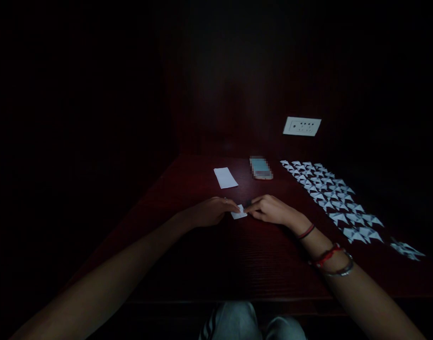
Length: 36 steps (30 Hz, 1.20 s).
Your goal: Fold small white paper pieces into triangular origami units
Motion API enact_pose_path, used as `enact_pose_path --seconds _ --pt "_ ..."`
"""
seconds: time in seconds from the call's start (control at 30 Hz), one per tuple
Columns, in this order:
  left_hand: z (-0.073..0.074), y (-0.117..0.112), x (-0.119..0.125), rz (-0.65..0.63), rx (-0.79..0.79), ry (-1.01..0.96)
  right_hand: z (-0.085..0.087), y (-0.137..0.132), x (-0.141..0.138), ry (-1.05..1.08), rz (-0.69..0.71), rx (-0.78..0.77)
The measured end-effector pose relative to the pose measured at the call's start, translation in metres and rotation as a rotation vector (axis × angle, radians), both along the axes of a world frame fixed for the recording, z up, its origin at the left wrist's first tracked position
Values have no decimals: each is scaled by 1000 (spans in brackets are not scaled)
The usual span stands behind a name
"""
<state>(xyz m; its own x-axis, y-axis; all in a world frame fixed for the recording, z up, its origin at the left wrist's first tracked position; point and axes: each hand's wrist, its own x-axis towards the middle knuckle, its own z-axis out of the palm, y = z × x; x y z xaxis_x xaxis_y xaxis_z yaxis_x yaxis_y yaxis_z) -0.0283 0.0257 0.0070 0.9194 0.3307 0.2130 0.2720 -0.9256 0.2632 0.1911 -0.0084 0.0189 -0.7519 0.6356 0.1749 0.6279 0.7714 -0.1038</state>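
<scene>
Left hand (213, 211) and right hand (271, 209), fingers close, touch a seemingly unfinished small paper (239, 215) mid-tabletop (188, 184); whether they grip, I cannot tell. From it, folded papers (337, 205) at three o'clock look done; flat paper (225, 178) at eleven looks unfolded.

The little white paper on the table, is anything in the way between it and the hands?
Nothing visible is in the way: the left hand has fingers on the little white paper, and the right hand has fingers at its right edge. The phone lies farther back.
</scene>
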Motion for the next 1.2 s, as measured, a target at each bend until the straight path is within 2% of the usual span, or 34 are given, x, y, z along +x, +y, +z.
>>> enact_pose_path --seconds 0.3,0.5,0.77,0.97,1.2 --pt "-1 1 -2 -11 4 -17 -2 -3 5 79 -64 8" --pt "0 -1 -2 -11 23 -4 -3 -5 -2 23 -15 -15" --pt "0 0 -2 3 33 15 -2 -2 -1 -16 -27 5" --pt "-1 0 -4 -16 52 19 0 -2 5 93 -68 -19" --pt "-6 -5 -2 55 171 65 -5 -1 -3 186 -122 -121"
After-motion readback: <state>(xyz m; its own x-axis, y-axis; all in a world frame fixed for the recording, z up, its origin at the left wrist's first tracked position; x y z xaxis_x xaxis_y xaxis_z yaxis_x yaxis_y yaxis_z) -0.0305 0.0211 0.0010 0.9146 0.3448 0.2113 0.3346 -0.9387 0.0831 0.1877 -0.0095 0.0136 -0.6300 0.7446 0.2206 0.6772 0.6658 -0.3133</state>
